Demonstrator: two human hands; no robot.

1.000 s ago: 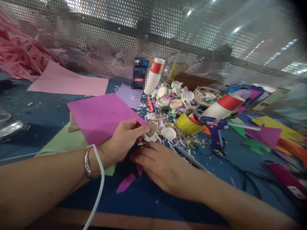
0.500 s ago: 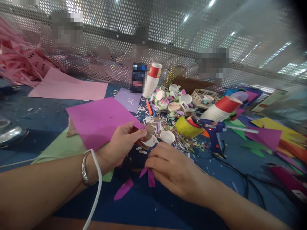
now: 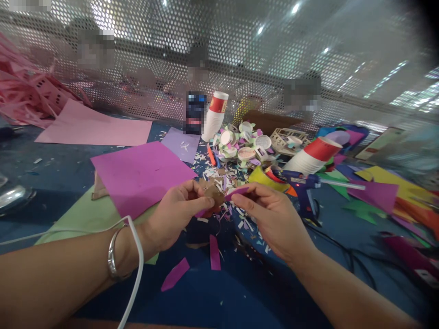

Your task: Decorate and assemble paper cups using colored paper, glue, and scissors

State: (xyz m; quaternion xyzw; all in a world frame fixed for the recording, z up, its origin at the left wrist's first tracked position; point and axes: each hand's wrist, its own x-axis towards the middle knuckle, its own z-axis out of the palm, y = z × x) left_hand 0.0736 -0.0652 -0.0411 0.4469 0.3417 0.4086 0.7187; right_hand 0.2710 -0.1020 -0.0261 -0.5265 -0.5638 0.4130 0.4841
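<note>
My left hand (image 3: 173, 214) pinches a small brown paper piece (image 3: 214, 193) above the blue table. My right hand (image 3: 270, 217) holds a narrow purple paper strip (image 3: 236, 192) by its end, with its tip touching the brown piece. Two more purple strips (image 3: 215, 252) lie on the table (image 3: 51, 169) below the hands. A silver bangle and a white cable cross my left wrist.
A magenta sheet (image 3: 140, 176) lies left of the hands over a green sheet (image 3: 85, 217). A blue glue gun (image 3: 302, 185), yellow tape roll (image 3: 262, 177), paper cups (image 3: 313, 155), scraps and a black cable (image 3: 346, 256) lie to the right. A perforated screen (image 3: 240, 59) stands behind.
My right hand rose from the table, picking up a purple strip and bringing it to the brown piece in my left hand. My left hand lifted slightly.
</note>
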